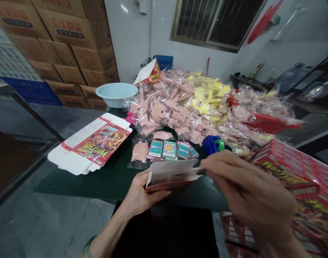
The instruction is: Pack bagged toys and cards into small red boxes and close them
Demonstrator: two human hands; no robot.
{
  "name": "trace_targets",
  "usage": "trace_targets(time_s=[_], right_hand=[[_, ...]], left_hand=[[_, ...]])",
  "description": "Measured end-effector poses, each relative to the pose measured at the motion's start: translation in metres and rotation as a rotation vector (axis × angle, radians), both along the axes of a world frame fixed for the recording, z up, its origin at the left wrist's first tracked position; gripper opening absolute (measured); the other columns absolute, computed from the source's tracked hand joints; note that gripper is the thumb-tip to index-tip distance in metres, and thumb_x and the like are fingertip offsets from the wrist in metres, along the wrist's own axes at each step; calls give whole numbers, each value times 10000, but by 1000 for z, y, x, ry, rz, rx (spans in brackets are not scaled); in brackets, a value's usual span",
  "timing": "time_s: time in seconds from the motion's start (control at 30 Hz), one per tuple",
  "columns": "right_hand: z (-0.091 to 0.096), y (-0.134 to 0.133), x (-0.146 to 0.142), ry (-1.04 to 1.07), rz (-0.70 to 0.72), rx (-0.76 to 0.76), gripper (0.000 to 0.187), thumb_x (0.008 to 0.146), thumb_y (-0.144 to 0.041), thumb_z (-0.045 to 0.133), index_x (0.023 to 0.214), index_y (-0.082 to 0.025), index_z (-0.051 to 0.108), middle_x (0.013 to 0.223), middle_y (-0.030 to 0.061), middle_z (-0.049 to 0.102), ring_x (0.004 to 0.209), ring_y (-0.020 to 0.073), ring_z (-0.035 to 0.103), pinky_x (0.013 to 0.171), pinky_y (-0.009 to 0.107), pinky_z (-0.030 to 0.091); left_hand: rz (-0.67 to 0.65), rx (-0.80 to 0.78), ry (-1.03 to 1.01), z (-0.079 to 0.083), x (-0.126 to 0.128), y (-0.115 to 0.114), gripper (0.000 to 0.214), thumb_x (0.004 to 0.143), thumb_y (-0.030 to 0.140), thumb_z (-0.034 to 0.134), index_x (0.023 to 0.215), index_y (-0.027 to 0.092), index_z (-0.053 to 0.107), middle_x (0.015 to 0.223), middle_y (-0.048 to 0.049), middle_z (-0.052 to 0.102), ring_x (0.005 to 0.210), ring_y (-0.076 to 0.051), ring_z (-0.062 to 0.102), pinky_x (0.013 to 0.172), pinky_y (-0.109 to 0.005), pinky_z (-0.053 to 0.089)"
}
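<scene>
My left hand (142, 191) is wrapped round a small red cardboard box (168, 185), its open white mouth tilted up towards me. At the box's right-hand flap is my right hand (247, 190), fingers pinched together. Something thin and dark shows at those fingertips; whether it is a card or part of the box I cannot make out. Just beyond the box lie small piles of printed cards (169, 149) and a flat pink figure in a clear bag (140, 152). To the left, a flattened red and white carton (92, 143) rests on the dark green table (105, 182).
A large heap of bagged pink and yellow figures (177, 107) covers the table's back. A blue tape dispenser (211, 144) stands before it, a pale blue basin (117, 94) at back left. Stacked red boxes (295, 179) rise on the right. Brown cartons (70, 28) line the wall.
</scene>
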State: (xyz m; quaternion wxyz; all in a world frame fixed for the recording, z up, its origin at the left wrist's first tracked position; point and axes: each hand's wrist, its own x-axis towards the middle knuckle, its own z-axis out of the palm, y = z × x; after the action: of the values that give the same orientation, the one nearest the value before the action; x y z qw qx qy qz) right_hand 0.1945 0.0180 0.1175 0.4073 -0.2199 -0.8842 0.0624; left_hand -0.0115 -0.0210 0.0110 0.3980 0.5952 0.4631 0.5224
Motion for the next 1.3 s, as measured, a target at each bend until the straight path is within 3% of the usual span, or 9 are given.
trace_targets(time_s=[0.17, 0.27, 0.5, 0.7, 0.8, 0.9, 1.0, 1.17, 1.3], right_hand=[[8, 11, 1, -128, 77, -202, 310, 869, -91, 490, 1095, -278, 591, 934, 10, 669, 829, 146, 652, 681, 248, 550], [9, 8, -2, -189, 104, -168, 375, 860, -73, 474, 1153, -287, 568, 951, 11, 671, 831, 146, 653, 678, 238, 552], [-18, -16, -24, -187, 2, -239, 385, 876, -88, 416, 1233, -232, 438, 962, 43, 689, 810, 159, 674, 645, 253, 564], [-44, -20, -37, -71, -112, 62, 337, 892, -229, 486, 1222, -182, 429, 1071, 133, 634, 1010, 234, 610, 812, 384, 539], [-50, -17, -39, -74, -124, 97, 208, 869, -152, 498, 1074, -167, 528, 956, 105, 649, 895, 212, 616, 771, 377, 520], [-50, -16, -41, -144, -117, 38, 93, 859, -157, 511, 936, -164, 563, 858, 79, 654, 794, 205, 600, 718, 388, 496], [-49, -18, -41, -148, -116, -4, 128, 868, -202, 516, 982, -155, 550, 856, 85, 650, 806, 216, 591, 730, 406, 488], [-69, -21, -22, 257, -234, 103, 451, 787, -86, 583, 1202, -218, 466, 1107, 94, 576, 1085, 241, 524, 903, 436, 440], [-101, -16, -12, 576, -428, -265, 415, 801, -130, 586, 1187, -220, 465, 1133, 102, 557, 1036, 212, 578, 860, 383, 497]], left_hand=[[5, 22, 35, -2, 0, 0, 310, 653, 189, 730, 955, 151, 672, 913, -54, 719, 735, -172, 675, 635, -242, 560], [35, -16, 42, -3, 2, 1, 306, 637, 208, 745, 924, 137, 664, 835, -49, 723, 706, -180, 675, 628, -263, 564], [-13, -108, -132, -5, 10, -1, 329, 652, 230, 739, 954, 136, 645, 832, -57, 731, 718, -210, 694, 628, -299, 580], [-10, -61, -190, -15, 12, 1, 354, 650, 228, 746, 980, 147, 645, 859, -43, 726, 776, -212, 684, 660, -275, 573], [2, -69, -175, -18, 13, 2, 323, 681, 272, 723, 958, 131, 634, 837, -48, 716, 727, -188, 674, 622, -254, 564], [69, -8, -78, -18, 15, 2, 400, 663, 309, 732, 999, 128, 611, 877, -55, 711, 741, -189, 672, 633, -251, 564], [283, 147, -25, -21, 19, 0, 597, 663, 322, 735, 1185, 150, 504, 1010, -76, 687, 869, -210, 674, 726, -268, 566], [481, 476, -28, -35, 23, -1, 681, 761, 180, 666, 1344, 227, 318, 1023, -60, 665, 900, -162, 672, 746, -228, 562], [472, 571, 64, -43, 22, 5, 553, 749, 93, 654, 1243, 243, 454, 1057, -51, 635, 939, -161, 647, 786, -246, 547]])
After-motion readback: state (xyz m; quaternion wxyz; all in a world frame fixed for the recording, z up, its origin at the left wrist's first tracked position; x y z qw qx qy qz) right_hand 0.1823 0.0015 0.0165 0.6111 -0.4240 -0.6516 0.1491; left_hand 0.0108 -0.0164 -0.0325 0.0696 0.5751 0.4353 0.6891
